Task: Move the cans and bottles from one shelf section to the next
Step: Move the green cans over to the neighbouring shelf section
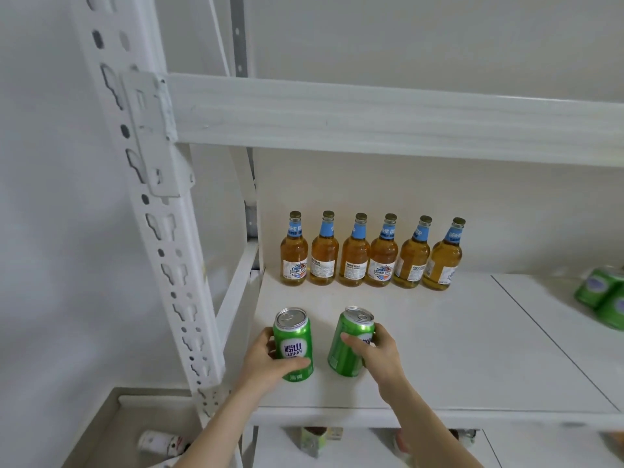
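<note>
Two green cans reach the left end of a white shelf, one in each of a person's hands.

The left hand [266,358] wraps around the left can [293,344], which stands upright near the shelf's front edge; the right hand [378,349] grips the right can [351,342], tilted slightly and seemingly just at the board. Behind them, six amber bottles [371,253] stand in a row against the back wall, apparently already in place in this section. More green cans [602,295] wait at the far right, past a seam in the shelf board [439,349], so the job looks partly done, with at least those left to carry over. The rack is white metal with a slotted upright post [162,238] and a cross beam [371,119] overhead, set against plain pale walls; a lower shelf holds blurred packages.
</note>
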The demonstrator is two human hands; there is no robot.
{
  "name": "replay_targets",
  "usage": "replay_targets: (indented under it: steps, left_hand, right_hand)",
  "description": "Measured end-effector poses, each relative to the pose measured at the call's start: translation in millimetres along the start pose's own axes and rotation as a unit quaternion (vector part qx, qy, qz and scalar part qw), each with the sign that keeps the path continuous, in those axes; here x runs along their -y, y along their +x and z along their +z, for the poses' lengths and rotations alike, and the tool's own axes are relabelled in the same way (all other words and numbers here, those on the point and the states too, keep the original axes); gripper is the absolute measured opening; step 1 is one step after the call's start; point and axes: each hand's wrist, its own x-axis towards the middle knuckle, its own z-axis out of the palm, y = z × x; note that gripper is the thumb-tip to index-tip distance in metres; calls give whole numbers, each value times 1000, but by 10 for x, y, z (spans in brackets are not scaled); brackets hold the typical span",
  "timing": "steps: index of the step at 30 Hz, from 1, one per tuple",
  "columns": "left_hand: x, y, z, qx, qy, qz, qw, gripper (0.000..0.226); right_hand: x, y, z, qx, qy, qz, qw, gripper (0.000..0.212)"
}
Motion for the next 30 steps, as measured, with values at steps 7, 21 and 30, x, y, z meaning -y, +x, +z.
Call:
replay_targets:
  steps: [7,21,30]
  left_hand:
    - [-2,-490,35,38,-14,-4,999,69]
    - [-317,-1113,757,68,9,13,998,73]
    - [-475,-1452,1877,77,9,20,997,73]
  right_hand:
    - [-51,-538,-166,-32,27,-4,999,29]
    - [64,-1039,-1066,-45,59,-24,997,32]
    - [172,-1121,-2335,-48,44,-31,997,32]
